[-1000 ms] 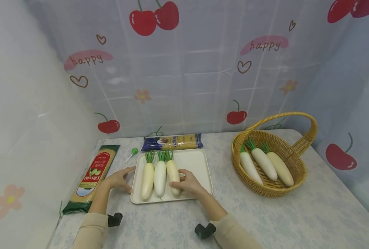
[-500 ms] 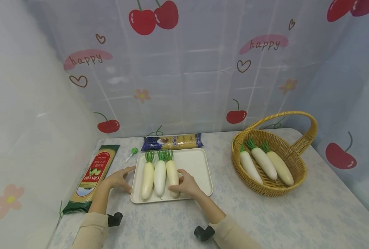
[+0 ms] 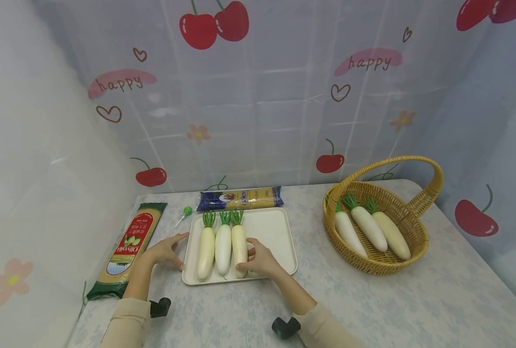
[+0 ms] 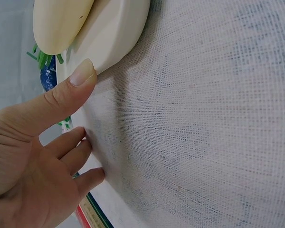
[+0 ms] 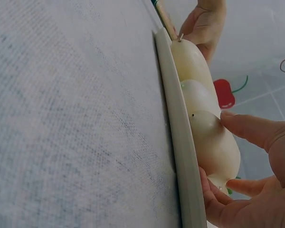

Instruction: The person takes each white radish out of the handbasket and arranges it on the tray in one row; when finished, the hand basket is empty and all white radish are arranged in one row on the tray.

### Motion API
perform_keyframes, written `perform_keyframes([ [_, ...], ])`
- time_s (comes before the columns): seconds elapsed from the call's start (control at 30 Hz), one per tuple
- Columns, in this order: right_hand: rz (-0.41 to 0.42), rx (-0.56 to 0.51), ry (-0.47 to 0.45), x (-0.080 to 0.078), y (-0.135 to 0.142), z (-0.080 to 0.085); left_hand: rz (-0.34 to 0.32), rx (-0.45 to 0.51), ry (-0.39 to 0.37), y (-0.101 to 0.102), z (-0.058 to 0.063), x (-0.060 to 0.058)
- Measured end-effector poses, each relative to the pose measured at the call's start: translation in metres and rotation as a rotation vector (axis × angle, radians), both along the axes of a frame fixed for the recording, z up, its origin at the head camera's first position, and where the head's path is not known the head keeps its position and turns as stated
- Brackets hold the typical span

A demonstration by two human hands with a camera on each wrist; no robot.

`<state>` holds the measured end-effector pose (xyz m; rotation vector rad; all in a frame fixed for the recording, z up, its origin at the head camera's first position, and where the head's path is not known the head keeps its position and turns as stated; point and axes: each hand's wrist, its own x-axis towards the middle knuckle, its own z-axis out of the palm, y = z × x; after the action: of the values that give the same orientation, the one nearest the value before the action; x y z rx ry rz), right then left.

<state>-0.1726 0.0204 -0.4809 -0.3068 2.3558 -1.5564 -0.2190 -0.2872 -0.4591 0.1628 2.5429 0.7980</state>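
Three white radishes with green tops lie side by side on a cream tray [image 3: 277, 237]: the left radish [image 3: 206, 251], the middle radish [image 3: 223, 249] and the right radish [image 3: 239, 241]. My right hand [image 3: 263, 259] holds the lower part of the right radish. In the right wrist view, the thumb of that hand [image 5: 280, 190] touches the radish's upper side, with the fingers along its outer side. My left hand [image 3: 164, 252] is at the tray's left edge, fingers spread. The left wrist view shows its thumb [image 4: 71, 92] touching the tray's rim or very near it.
A wicker basket [image 3: 379, 266] with three more radishes stands on the right. A blue and yellow pasta packet [image 3: 240, 198] lies behind the tray. On the left are a green and red packet [image 3: 129, 246] and a green lollipop [image 3: 187, 211]. A printed curtain hangs behind.
The right radish has straightened, its lower end moving slightly left towards the middle one, with my right hand on it. My left hand has stayed at the tray's edge.
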Motion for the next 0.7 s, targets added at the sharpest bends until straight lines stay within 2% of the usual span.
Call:
perform_keyframes([
  [0.33, 0.018, 0.011, -0.008, 0.007, 0.008, 0.005, -0.011, 0.004, 0.006, -0.001, -0.001, 0.000],
  [0.7, 0.053, -0.042, -0.008, 0.015, 0.026, 0.017, 0.006, -0.020, -0.005, 0.000, -0.001, -0.001],
])
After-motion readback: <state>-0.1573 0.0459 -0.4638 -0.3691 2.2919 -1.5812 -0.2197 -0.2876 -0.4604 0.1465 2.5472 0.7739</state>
